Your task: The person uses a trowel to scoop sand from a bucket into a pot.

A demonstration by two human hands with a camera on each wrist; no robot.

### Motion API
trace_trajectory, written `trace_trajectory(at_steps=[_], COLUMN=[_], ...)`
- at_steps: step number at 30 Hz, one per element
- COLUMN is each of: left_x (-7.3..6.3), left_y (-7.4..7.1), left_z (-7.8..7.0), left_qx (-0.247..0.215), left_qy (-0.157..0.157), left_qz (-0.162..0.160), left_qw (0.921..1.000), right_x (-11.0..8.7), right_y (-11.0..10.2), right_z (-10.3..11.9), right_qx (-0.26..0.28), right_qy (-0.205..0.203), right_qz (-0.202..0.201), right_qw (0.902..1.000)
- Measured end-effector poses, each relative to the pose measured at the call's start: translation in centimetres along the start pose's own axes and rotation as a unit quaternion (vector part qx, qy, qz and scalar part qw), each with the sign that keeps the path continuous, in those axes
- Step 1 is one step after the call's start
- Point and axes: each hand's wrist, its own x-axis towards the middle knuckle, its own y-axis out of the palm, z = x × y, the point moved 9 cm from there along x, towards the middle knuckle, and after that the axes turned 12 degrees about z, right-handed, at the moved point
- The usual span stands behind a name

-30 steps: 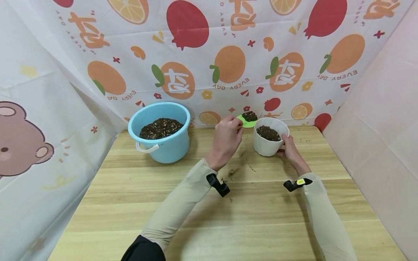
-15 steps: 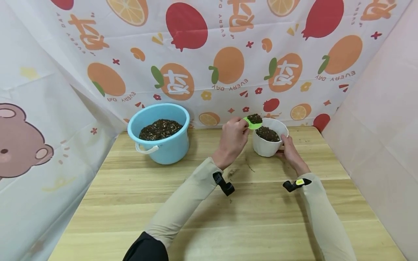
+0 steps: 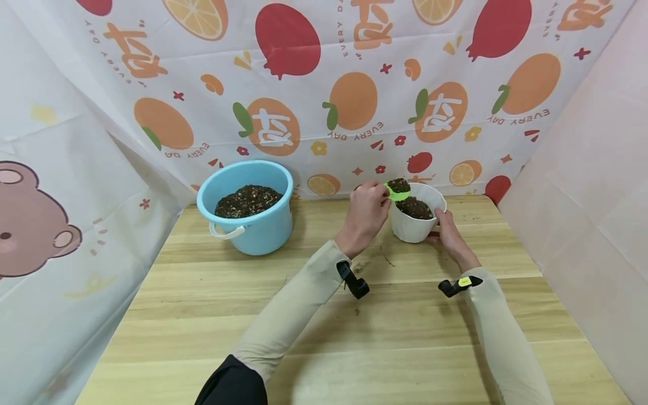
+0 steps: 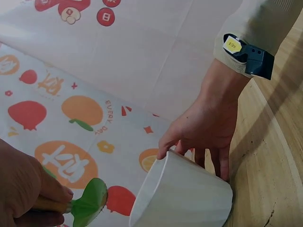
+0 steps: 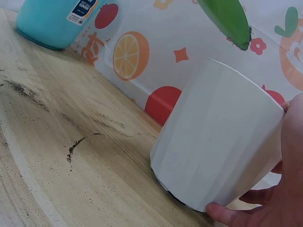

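My left hand (image 3: 365,216) grips the wooden handle (image 4: 49,204) of a small green trowel (image 3: 397,194). Dark soil (image 3: 399,185) is heaped on its blade, which hangs over the left rim of a white flowerpot (image 3: 412,228). Inside the pot lies more soil (image 3: 416,208). My right hand (image 3: 454,239) holds the pot from the right, thumb at the rim and fingers low on the wall. In the right wrist view the pot (image 5: 218,137) leans a little, its base at the tabletop, and the green blade (image 5: 229,21) shows above its rim.
A light blue bucket (image 3: 263,236) with a white handle (image 3: 226,232) stands at the back left, holding dark soil (image 3: 247,201). Soil crumbs (image 5: 78,144) lie on the wooden table (image 3: 415,349) left of the pot. A fruit-print curtain (image 3: 314,112) hangs close behind.
My left hand has moved right with the loaded trowel, from beside the flowerpot to over its rim. The right hand and the pot have stayed in place.
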Motion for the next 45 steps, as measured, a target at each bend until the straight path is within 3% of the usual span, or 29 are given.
trace_trajectory(at_steps=[9,19,45], left_x=[0.7,0.7,0.9], left_y=[1.0,2.7,4.1], left_z=[0.6,1.0,0.8], left_qx=[0.0,-0.01,-0.003], left_qy=[-0.001,-0.017,-0.018], left_qz=[0.004,0.034,0.058], left_qw=[1.0,0.9992,0.9982], right_x=[0.1,-0.4,-0.5], right_y=[-0.1,0.4,0.4], right_z=[0.5,0.3,0.3], right_qx=[-0.001,-0.018,-0.027], right_qy=[-0.004,-0.01,-0.013], right_qz=[-0.008,-0.005,-0.003], right_qw=[1.0,0.9998,0.9995])
